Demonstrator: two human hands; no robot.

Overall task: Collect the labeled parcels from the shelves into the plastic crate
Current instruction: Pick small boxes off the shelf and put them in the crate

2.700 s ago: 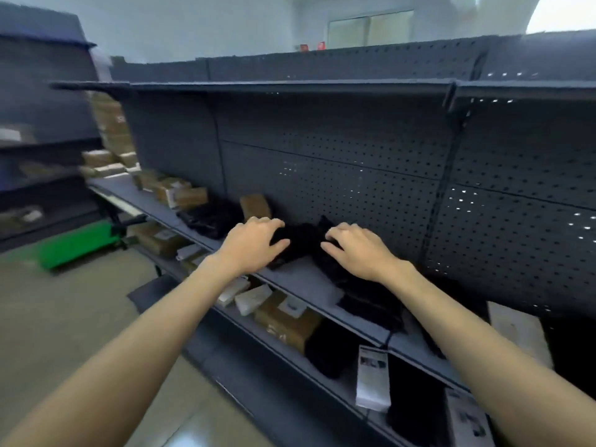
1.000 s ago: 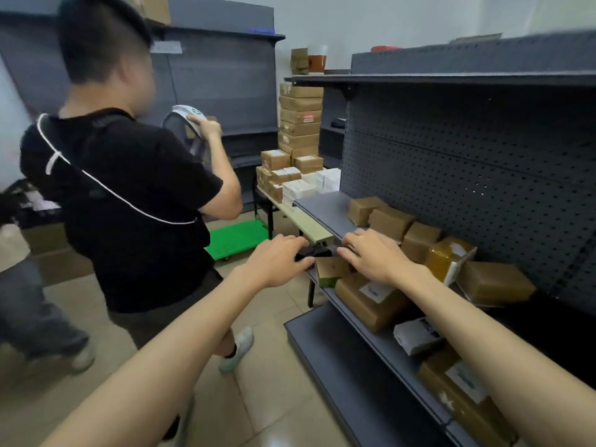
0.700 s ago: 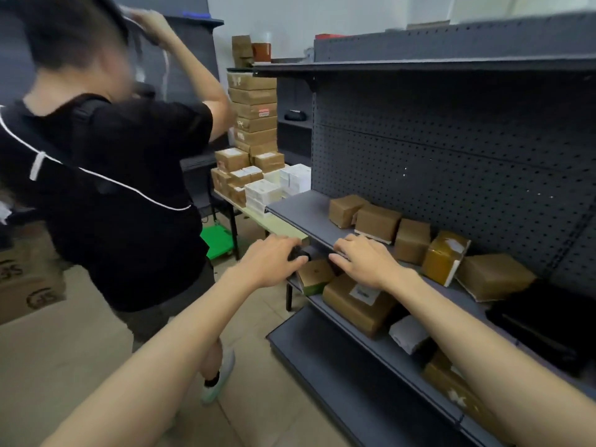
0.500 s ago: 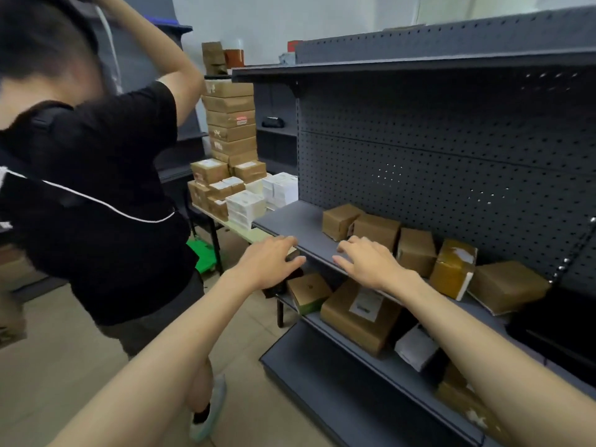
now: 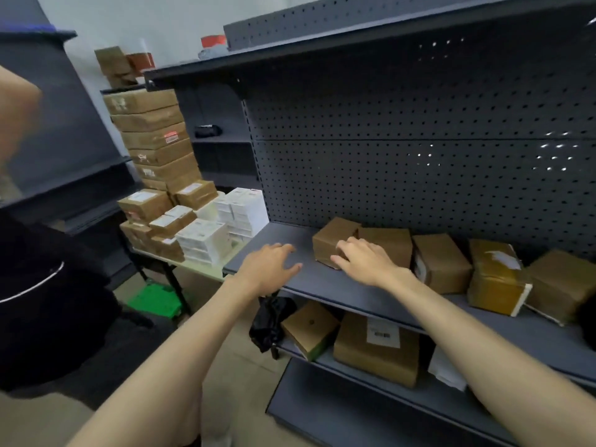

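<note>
— Grips, pls?
— Left grip (image 5: pixel 269 267) is wide, fingers spread, palm down over the left end of the middle shelf (image 5: pixel 322 283). It holds nothing; can't tell if it touches the metal.
— Right one?
— Right grip (image 5: pixel 364 259) is wide too. Fingers lie on the front of the end box (image 5: pixel 333 233), thumb low by its bottom corner. Touching, not wrapped round it.
— Where are the parcels?
— Five brown boxes in a row on that shelf, against the pegboard back. The end box is leftmost. The 2nd box (image 5: pixel 388 241) sits just beside it, partly behind the right grip. Then a 3rd box (image 5: pixel 442 262), a glossy taped box (image 5: pixel 493 280) w/ a white scrap on top, and a 5th box (image 5: pixel 562 282) near the right edge.
— Lower shelf?
— Black bag (image 5: pixel 269 321) at its left end, w/ a small tilted box (image 5: pixel 309 327) next to it. Then a big box (image 5: pixel 377 353) w/ a white barcode label on its upper face, and a white packet (image 5: pixel 446 369) to the right.
— Crate?
— Can't tell. There's a green plastic thing (image 5: pixel 154 300) on the floor under the desk (image 5: pixel 200 269), too blurred to name. The desk carries stacked brown cartons (image 5: pixel 154 137) and white boxes (image 5: pixel 225 227). Another person in black (image 5: pixel 48 301) is at far left, blurred.
</note>
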